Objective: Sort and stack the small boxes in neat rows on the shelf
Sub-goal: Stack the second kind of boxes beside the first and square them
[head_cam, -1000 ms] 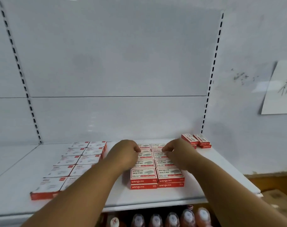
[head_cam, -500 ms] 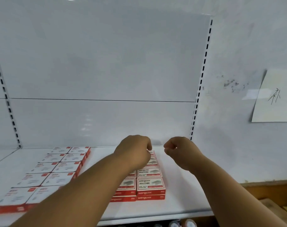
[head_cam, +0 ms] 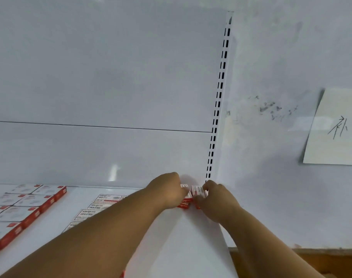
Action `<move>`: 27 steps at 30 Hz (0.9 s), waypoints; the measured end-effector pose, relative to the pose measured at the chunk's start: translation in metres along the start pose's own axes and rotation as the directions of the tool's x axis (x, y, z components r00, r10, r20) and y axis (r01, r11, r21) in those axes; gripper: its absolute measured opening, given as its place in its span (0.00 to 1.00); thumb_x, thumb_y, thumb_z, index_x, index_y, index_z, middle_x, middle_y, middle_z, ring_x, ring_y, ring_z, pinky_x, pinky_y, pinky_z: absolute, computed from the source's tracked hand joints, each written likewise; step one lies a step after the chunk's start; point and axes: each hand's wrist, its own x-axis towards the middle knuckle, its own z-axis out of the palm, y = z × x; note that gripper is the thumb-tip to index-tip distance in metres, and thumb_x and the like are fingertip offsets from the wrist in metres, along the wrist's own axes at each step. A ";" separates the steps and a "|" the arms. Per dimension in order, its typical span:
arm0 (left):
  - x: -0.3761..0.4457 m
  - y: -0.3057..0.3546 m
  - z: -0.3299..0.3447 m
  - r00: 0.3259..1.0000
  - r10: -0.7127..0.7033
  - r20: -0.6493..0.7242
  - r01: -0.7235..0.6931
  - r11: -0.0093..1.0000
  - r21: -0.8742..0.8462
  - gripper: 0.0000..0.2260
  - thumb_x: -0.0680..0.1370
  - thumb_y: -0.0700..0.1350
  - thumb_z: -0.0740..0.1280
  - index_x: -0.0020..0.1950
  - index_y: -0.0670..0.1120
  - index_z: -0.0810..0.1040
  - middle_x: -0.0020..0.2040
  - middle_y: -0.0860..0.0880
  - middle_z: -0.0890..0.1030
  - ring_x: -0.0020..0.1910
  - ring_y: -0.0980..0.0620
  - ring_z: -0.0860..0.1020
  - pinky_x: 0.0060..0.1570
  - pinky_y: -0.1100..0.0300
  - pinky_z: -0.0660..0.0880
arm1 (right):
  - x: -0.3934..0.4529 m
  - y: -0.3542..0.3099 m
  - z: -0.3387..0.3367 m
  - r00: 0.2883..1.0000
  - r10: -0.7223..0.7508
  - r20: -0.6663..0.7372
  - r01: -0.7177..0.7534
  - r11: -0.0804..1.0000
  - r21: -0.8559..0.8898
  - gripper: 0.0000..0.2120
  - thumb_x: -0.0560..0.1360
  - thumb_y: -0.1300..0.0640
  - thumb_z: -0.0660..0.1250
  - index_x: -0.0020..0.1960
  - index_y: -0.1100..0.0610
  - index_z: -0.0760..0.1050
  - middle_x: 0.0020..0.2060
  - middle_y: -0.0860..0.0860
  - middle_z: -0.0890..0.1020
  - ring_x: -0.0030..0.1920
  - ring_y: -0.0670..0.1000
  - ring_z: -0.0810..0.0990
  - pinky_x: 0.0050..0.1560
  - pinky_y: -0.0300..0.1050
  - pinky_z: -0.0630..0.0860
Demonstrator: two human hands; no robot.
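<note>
Both of your hands are at the back right corner of the shelf [head_cam: 191,247], right by the slotted upright [head_cam: 217,117]. Your left hand [head_cam: 169,192] is curled over the left of 2 short stacks [head_cam: 186,205], fingers closed on its boxes. Your right hand [head_cam: 215,199] pinches the top box [head_cam: 199,191] of the stack beside it, thumb on the near edge and fingertips at the far edge. How many boxes sit under each hand I can't tell; your knuckles cover them.

The middle block [head_cam: 102,201] lies near your left forearm, partly hidden under it. The left block [head_cam: 24,205] sits well apart, rows tidy.

Now the risks. You've only got the top boxes pinched, so the lower ones could slide off and tip as you lift. A squeeze on both stacks at once could make 1 fan out. They're hard in the corner, so your right knuckles may catch the upright. And that left forearm crosses low over the middle block: drag it back carelessly and you may skew those neat rows. Lift cleanly, elbows up.
</note>
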 end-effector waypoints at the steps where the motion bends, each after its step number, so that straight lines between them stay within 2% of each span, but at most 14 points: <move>1: 0.003 0.004 0.003 1.000 -0.028 0.003 0.028 1.000 0.014 0.17 0.79 0.57 0.63 0.57 0.44 0.76 0.53 0.45 0.81 0.52 0.45 0.78 0.46 0.56 0.73 | 0.003 0.003 -0.001 1.000 -0.015 0.005 0.014 1.000 0.017 0.18 0.73 0.44 0.64 0.58 0.54 0.72 0.52 0.55 0.79 0.51 0.57 0.79 0.52 0.48 0.77; 4: 0.010 0.010 0.014 0.994 -0.106 0.005 0.106 0.994 0.038 0.19 0.75 0.61 0.66 0.54 0.47 0.73 0.50 0.46 0.81 0.49 0.46 0.78 0.41 0.57 0.69 | 0.008 0.009 -0.008 0.998 -0.041 0.042 0.038 0.997 0.069 0.16 0.73 0.49 0.66 0.58 0.55 0.72 0.47 0.51 0.79 0.46 0.53 0.79 0.46 0.44 0.76; 6: 0.012 0.010 0.017 0.989 -0.146 0.007 0.145 0.989 0.028 0.19 0.73 0.60 0.69 0.54 0.48 0.72 0.51 0.47 0.81 0.49 0.46 0.78 0.41 0.57 0.69 | 0.012 0.016 -0.009 0.997 -0.051 0.062 0.041 0.988 0.146 0.17 0.74 0.52 0.67 0.60 0.56 0.72 0.47 0.51 0.81 0.47 0.52 0.80 0.47 0.46 0.78; 9: 0.013 0.013 0.013 0.979 -0.205 0.005 0.205 0.979 -0.008 0.23 0.73 0.55 0.72 0.61 0.46 0.69 0.55 0.47 0.79 0.53 0.47 0.78 0.45 0.58 0.70 | 0.017 0.023 -0.011 0.994 -0.084 0.067 0.068 0.974 0.215 0.22 0.73 0.54 0.68 0.66 0.55 0.72 0.56 0.52 0.80 0.51 0.52 0.81 0.50 0.44 0.79; 11: 0.013 0.010 0.008 0.973 -0.231 -0.031 0.229 0.972 -0.041 0.24 0.73 0.47 0.71 0.66 0.45 0.68 0.56 0.46 0.79 0.54 0.46 0.78 0.47 0.58 0.72 | 0.019 0.022 -0.011 0.989 -0.140 0.057 0.122 0.961 0.247 0.24 0.73 0.57 0.68 0.68 0.55 0.72 0.57 0.52 0.79 0.45 0.46 0.82 0.42 0.35 0.77; 12: 0.013 0.009 0.007 0.969 -0.242 -0.052 0.238 0.969 -0.069 0.24 0.74 0.44 0.70 0.67 0.46 0.67 0.56 0.46 0.79 0.55 0.47 0.78 0.47 0.58 0.72 | 0.019 0.020 -0.011 0.984 -0.170 0.052 0.148 0.946 0.288 0.21 0.73 0.58 0.68 0.66 0.55 0.74 0.53 0.51 0.81 0.38 0.42 0.81 0.34 0.31 0.75; 13: 0.013 0.006 0.005 0.965 -0.252 -0.068 0.245 0.964 -0.101 0.25 0.74 0.42 0.69 0.69 0.47 0.67 0.57 0.47 0.80 0.55 0.47 0.78 0.46 0.59 0.71 | 0.019 0.019 -0.011 0.980 -0.193 0.047 0.167 0.927 0.337 0.16 0.74 0.59 0.68 0.61 0.56 0.77 0.47 0.50 0.83 0.32 0.42 0.80 0.30 0.33 0.75; 15: 0.009 0.001 0.002 0.961 -0.256 -0.106 0.237 0.957 -0.167 0.24 0.75 0.41 0.68 0.70 0.52 0.68 0.57 0.48 0.81 0.53 0.48 0.79 0.43 0.61 0.69 | 0.020 0.015 -0.011 0.978 -0.206 0.043 0.168 0.885 0.433 0.09 0.72 0.61 0.67 0.52 0.56 0.81 0.38 0.50 0.83 0.31 0.47 0.82 0.34 0.45 0.81; 17: 0.003 -0.005 -0.004 0.957 -0.246 -0.151 0.198 0.940 -0.279 0.25 0.76 0.40 0.67 0.71 0.57 0.68 0.57 0.49 0.81 0.48 0.50 0.79 0.37 0.62 0.71 | 0.016 0.009 -0.011 0.978 -0.198 0.062 0.133 0.828 0.545 0.09 0.72 0.64 0.65 0.47 0.55 0.81 0.36 0.52 0.83 0.32 0.51 0.81 0.32 0.48 0.78; 19: -0.008 -0.010 -0.012 0.948 -0.240 -0.207 0.129 0.888 -0.442 0.28 0.77 0.38 0.66 0.72 0.61 0.67 0.54 0.50 0.82 0.45 0.51 0.82 0.36 0.61 0.77 | 0.011 0.000 -0.014 0.973 -0.213 0.093 0.102 0.749 0.655 0.11 0.72 0.65 0.65 0.46 0.54 0.82 0.37 0.54 0.84 0.32 0.51 0.78 0.30 0.46 0.72; 20: -0.015 -0.013 -0.018 0.940 -0.253 -0.228 0.099 0.842 -0.530 0.29 0.78 0.37 0.66 0.71 0.63 0.67 0.51 0.50 0.83 0.44 0.51 0.83 0.40 0.57 0.81 | 0.009 -0.006 -0.016 0.968 -0.229 0.107 0.092 0.714 0.694 0.11 0.73 0.66 0.65 0.45 0.53 0.83 0.38 0.54 0.85 0.33 0.52 0.78 0.31 0.46 0.71; 23: -0.036 -0.027 -0.035 0.906 -0.345 -0.245 0.047 0.658 -0.751 0.25 0.77 0.33 0.67 0.65 0.59 0.72 0.49 0.46 0.82 0.45 0.49 0.85 0.47 0.52 0.83 | 0.004 -0.027 -0.019 0.952 -0.269 0.149 0.068 0.658 0.750 0.11 0.74 0.67 0.67 0.47 0.53 0.84 0.41 0.53 0.86 0.36 0.51 0.79 0.33 0.42 0.73; 25: -0.047 -0.041 -0.046 0.885 -0.402 -0.234 0.045 0.575 -0.817 0.19 0.78 0.33 0.67 0.60 0.56 0.74 0.50 0.46 0.83 0.43 0.48 0.85 0.46 0.51 0.83 | -0.002 -0.041 -0.017 0.946 -0.278 0.166 0.063 0.660 0.748 0.10 0.74 0.67 0.68 0.47 0.53 0.84 0.40 0.50 0.87 0.39 0.51 0.80 0.35 0.40 0.73; 27: -0.057 -0.059 -0.054 0.864 -0.445 -0.237 0.060 0.557 -0.828 0.13 0.79 0.37 0.67 0.56 0.55 0.74 0.49 0.47 0.84 0.43 0.49 0.85 0.47 0.52 0.83 | -0.008 -0.055 -0.012 0.944 -0.276 0.183 0.045 0.654 0.755 0.10 0.74 0.67 0.68 0.47 0.54 0.84 0.39 0.49 0.87 0.39 0.52 0.80 0.38 0.43 0.73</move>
